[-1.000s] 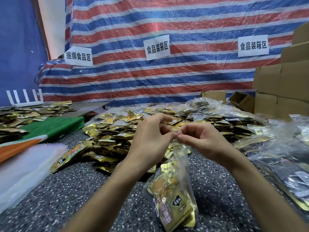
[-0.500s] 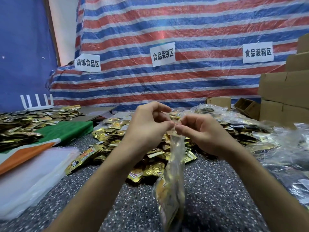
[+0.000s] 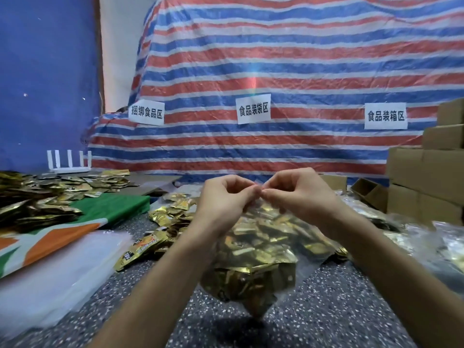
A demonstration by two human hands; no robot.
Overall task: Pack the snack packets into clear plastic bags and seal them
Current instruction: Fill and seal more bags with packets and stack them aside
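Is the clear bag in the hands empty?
No, gold snack packets fill the clear bag pinched by the left hand and right hand.

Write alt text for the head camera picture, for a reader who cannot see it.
A left hand and a right hand pinch the top of a clear bag full of gold snack packets over a table. Loose packets lie behind, cardboard boxes at right, a striped tarp beyond.

Behind the speckled surface (image 3: pixel 326 322), a red, white and blue striped tarp (image 3: pixel 276 59) with three white paper signs (image 3: pixel 253 113). Far left, a white router (image 3: pixel 69 169) before a blue sheet (image 3: pixel 45 71). At right, stacked cardboard boxes (image 3: pixel 426 172). At left, a green, orange and white cloth (image 3: pixel 113 204).
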